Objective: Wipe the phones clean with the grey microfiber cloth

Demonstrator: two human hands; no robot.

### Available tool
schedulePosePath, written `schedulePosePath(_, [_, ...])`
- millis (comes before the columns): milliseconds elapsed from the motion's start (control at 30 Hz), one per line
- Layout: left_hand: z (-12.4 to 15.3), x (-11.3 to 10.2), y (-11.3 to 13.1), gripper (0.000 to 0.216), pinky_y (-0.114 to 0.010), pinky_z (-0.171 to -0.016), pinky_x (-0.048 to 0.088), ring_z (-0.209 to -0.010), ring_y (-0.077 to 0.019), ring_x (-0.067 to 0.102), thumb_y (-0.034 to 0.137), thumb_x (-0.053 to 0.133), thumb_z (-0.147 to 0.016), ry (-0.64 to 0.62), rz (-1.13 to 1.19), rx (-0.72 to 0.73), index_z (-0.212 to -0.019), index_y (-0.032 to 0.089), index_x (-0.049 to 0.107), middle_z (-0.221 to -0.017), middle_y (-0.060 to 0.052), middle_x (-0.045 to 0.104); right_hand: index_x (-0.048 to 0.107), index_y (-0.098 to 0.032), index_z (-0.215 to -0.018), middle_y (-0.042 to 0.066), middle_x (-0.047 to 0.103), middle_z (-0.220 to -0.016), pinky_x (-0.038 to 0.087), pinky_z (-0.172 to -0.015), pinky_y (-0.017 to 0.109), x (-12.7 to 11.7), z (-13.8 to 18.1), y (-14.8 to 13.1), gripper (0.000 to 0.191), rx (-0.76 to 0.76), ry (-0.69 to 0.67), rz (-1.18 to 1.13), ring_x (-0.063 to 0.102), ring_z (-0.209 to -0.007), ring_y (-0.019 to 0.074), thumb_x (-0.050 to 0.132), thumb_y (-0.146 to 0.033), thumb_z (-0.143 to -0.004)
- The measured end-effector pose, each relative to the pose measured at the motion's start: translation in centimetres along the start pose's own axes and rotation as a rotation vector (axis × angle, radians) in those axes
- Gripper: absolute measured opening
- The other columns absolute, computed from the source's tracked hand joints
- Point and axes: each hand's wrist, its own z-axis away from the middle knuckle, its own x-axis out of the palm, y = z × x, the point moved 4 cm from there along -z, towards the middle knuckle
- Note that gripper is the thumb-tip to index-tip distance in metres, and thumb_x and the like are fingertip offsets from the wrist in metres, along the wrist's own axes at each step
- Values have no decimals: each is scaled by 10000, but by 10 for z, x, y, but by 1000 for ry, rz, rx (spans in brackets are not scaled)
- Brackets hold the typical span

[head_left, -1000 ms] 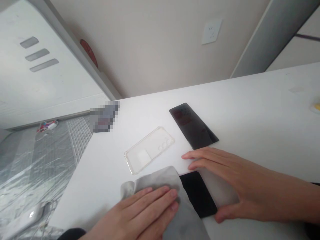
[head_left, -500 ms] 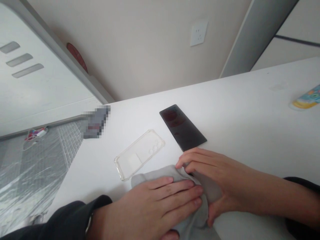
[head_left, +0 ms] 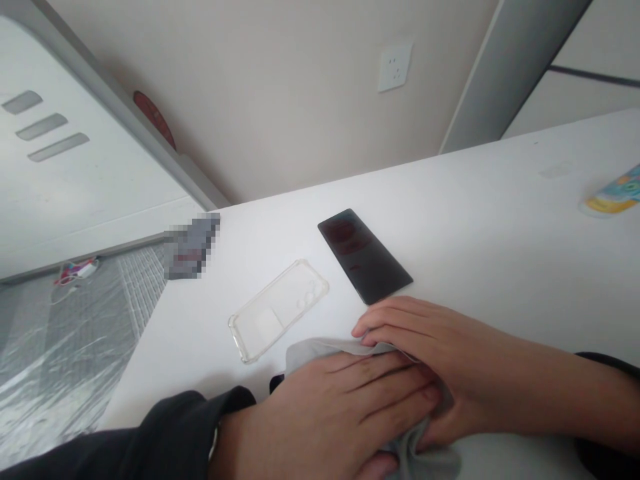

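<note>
Under flat outspread fingers (head_left: 380,385) of left hand (head_left: 345,417) and right hand (head_left: 450,353): grey cloth (head_left: 315,348), phone (head_left: 277,383) near-hidden.

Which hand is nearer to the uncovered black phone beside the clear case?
Right. The right hand has its fingertips just in front of the phone, apart from it. The left hand lies closer to the person, flat on the grey cloth.

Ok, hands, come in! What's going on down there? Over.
Left hand flat on grey cloth. Right hand beside it, fingertips on the cloth. Clear case and black phone lie apart, nothing blocking.
</note>
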Motion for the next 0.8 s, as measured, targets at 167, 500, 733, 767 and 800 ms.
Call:
schedulePosePath(167, [7, 1, 2, 530, -285, -1255, 258, -1498, -156, 384, 418, 392, -1090, -2, -123, 10, -1525, 118, 428, -1628, -18, 424, 610, -173, -1236, 68, 662, -1240, 411, -1084, 367, 0, 0, -1, 769, 13, -8, -32, 599, -1146, 252, 954, -418, -592])
schedulePosePath(500, [26, 20, 0, 473, -279, -1140, 393, -1444, -143, 427, 311, 340, -1108, 103, -390, 7, -1548, 152, 407, -1614, 15, 454, 648, -171, -1239, 104, 653, -1302, 464, -1104, 412, -3, -6, -5, 775, 116, -129, -70, 589, -1210, 297, 966, -300, -544])
schedulePosePath(733, [29, 24, -2, 463, -268, -1193, 333, -1470, -140, 390, 310, 300, -1120, 193, -483, 33, -1545, 166, 414, -1618, 33, 446, 461, -256, -1542, 89, 538, -1546, 414, -1200, 520, -3, 11, -3, 751, 109, -129, 22, 486, -1428, 341, 710, -274, -833])
schedulePosePath(767, [29, 26, -3, 457, -267, -1189, 340, -1456, -135, 409, 304, 294, -1122, 200, -494, 24, -1542, 177, 420, -1614, 40, 452, 444, -271, -1554, 80, 529, -1555, 416, -1199, 528, -1, 13, -2, 756, 96, -126, 38, 488, -1430, 343, 702, -285, -843])
schedulePosePath(800, [29, 28, -4, 451, -265, -1183, 349, -1438, -130, 429, 291, 286, -1123, 204, -507, 17, -1540, 187, 423, -1610, 49, 458, 435, -281, -1560, 74, 526, -1558, 424, -1195, 529, 0, 14, -1, 755, 90, -122, 52, 493, -1427, 343, 694, -290, -850])
